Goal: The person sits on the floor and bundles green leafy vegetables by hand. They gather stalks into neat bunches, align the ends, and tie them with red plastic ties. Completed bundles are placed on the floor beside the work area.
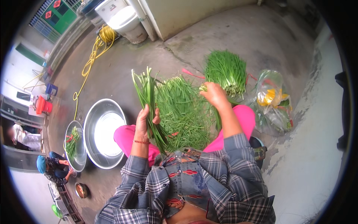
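Note:
My left hand (146, 119) holds an upright bunch of long green chives (151, 92), pale stem ends up and leaves hanging toward my lap. My right hand (214, 93) is closed around the pale ends of another small bunch (203, 88), whose leaves seem to hang below the wrist. Between my knees a broad heap of loose chives (181, 112) covers the ground, with its pale ends at the far side. Beyond my right hand stands a thick, dense bundle of chives (225, 70). A red tie (193, 73) lies beside it.
Plastic bags (272, 103) lie at the right near the wall. To the left stand a large metal basin (93, 134) and a smaller basin (81, 156) holding tied greens. A person in a blue cap (53, 168) crouches beyond. A yellow hose (89, 64) crosses the concrete; a toilet (125, 21) stands behind.

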`<state>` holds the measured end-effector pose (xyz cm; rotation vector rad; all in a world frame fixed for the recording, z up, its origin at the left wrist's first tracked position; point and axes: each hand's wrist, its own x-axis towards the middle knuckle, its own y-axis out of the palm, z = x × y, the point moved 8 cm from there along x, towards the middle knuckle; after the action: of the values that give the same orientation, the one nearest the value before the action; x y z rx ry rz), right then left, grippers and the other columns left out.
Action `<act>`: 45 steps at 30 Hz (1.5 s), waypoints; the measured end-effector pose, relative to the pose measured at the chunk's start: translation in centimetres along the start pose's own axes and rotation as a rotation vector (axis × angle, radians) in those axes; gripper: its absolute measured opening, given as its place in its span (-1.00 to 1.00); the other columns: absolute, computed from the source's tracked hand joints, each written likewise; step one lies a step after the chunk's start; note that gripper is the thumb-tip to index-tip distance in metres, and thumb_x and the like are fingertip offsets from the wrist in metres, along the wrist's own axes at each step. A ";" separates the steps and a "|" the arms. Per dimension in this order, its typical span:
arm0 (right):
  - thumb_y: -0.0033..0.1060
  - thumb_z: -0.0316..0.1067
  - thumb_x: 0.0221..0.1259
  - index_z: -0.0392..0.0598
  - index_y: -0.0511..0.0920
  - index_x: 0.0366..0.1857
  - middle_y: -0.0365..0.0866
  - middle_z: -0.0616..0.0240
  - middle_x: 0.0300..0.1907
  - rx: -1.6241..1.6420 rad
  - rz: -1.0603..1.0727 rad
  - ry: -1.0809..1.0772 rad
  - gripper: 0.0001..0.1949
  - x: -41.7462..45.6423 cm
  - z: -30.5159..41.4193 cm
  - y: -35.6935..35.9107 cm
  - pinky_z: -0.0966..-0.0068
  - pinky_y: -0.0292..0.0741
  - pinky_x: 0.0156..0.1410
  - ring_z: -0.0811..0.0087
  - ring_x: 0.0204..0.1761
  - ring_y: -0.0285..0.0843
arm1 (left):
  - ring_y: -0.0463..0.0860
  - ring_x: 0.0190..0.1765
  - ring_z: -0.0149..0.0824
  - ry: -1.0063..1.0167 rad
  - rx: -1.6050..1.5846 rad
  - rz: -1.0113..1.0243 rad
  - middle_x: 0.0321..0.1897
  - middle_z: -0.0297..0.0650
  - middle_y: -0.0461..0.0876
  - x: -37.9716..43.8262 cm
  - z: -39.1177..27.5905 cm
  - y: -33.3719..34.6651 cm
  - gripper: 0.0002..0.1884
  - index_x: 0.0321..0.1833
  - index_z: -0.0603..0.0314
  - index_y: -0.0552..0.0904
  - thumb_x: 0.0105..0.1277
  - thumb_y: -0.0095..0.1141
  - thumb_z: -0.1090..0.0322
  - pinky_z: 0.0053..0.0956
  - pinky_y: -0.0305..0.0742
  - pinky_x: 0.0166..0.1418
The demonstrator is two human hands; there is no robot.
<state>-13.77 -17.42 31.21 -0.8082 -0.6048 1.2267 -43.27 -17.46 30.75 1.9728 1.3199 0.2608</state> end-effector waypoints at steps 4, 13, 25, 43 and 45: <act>0.42 -0.21 0.10 -0.16 0.64 -0.14 0.71 0.18 -0.39 0.597 -0.097 -0.106 -0.69 0.1 2.3 -0.6 0.38 0.56 -0.15 0.30 -0.33 0.68 | 0.44 -0.53 -0.38 -0.083 0.000 0.002 -0.34 -0.15 0.56 -0.4 1.2 0.7 -0.50 0.09 0.36 0.46 0.50 -0.07 -0.05 -0.52 0.36 -0.42; 0.35 -0.35 0.23 -0.08 0.53 -0.49 0.48 0.54 -0.60 1.191 0.280 -0.133 -0.81 -1.5 7.1 2.1 0.67 0.31 -0.52 0.71 -0.63 0.35 | 0.41 -0.59 -0.40 -0.266 0.309 0.160 -0.40 -0.10 0.55 -0.2 4.6 2.5 -0.39 0.12 0.49 0.48 0.49 -0.10 -0.11 -0.56 0.28 -0.49; 0.36 -0.39 0.20 -0.19 0.62 -0.28 0.46 0.50 -0.63 1.236 0.400 -0.029 -0.87 -2.2 6.1 1.0 0.65 0.32 -0.52 0.67 -0.62 0.38 | 0.31 -0.61 -0.53 -0.252 0.409 0.204 -0.56 -0.32 0.46 0.3 3.9 0.8 -0.46 0.07 0.37 0.57 0.31 0.25 -0.04 -0.65 0.14 -0.55; 0.43 -0.34 0.14 -0.10 0.63 -0.32 0.50 0.52 -0.56 1.166 0.103 0.079 -0.86 -0.4 2.9 0.9 0.65 0.36 -0.53 0.68 -0.58 0.40 | 0.44 -0.52 -0.50 -0.045 0.444 -0.043 -0.52 -0.34 0.52 1.0 2.2 0.1 -0.71 -0.08 0.18 0.55 0.29 0.31 0.20 -0.62 0.30 -0.50; 0.50 -0.28 0.09 -0.06 0.61 -0.39 0.50 0.53 -0.56 1.214 0.148 0.057 -0.81 -0.6 3.9 2.1 0.64 0.35 -0.53 0.67 -0.58 0.39 | 0.50 -0.47 -0.48 -0.044 0.456 -0.043 -0.49 -0.32 0.56 1.1 2.6 1.0 -0.70 -0.07 0.18 0.55 0.29 0.31 0.20 -0.62 0.35 -0.46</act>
<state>-18.18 -16.93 31.76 0.1505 0.2967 1.4091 -40.63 -17.87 29.34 2.3020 1.4875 -0.1172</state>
